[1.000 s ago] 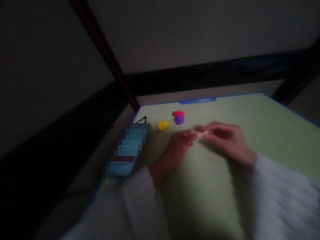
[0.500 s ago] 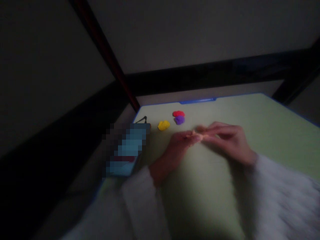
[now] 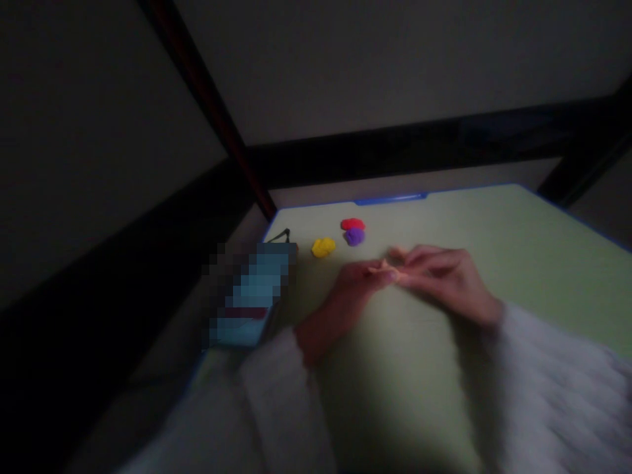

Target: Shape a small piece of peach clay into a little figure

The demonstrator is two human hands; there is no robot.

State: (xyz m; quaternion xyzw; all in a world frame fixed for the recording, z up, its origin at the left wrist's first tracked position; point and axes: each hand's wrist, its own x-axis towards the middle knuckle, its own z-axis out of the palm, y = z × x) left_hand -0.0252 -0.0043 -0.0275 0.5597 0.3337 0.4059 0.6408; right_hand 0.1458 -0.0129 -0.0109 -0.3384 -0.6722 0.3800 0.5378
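Observation:
Over the middle of the table, my left hand (image 3: 358,282) pinches a small, irregular piece of peach-coloured modelling clay (image 3: 382,268) between thumb and fingers. My right hand (image 3: 442,276) meets it from the right, its thumb and fingertips closed at the clay's edge. A second peach bit (image 3: 396,251) shows just beyond my right fingertips; whether it lies on the table or is held, I cannot tell. Farther back lie a yellow clay lump (image 3: 323,247), a purple clay lump (image 3: 354,236) and a red clay lump (image 3: 352,224), the purple one against the red.
The pale green table (image 3: 518,224) has a blue rim and a blue handle-like strip (image 3: 392,199) at its far edge. A pixelated, screen-like object (image 3: 257,293) stands at the left edge, with a thin dark wire or stand (image 3: 286,234) behind it. Dark walls enclose the far side.
My right hand has shifted slightly, its fingertips drawing a little closer to the clay. The peach bit beyond it shows more clearly. My left hand and the coloured lumps stay in place.

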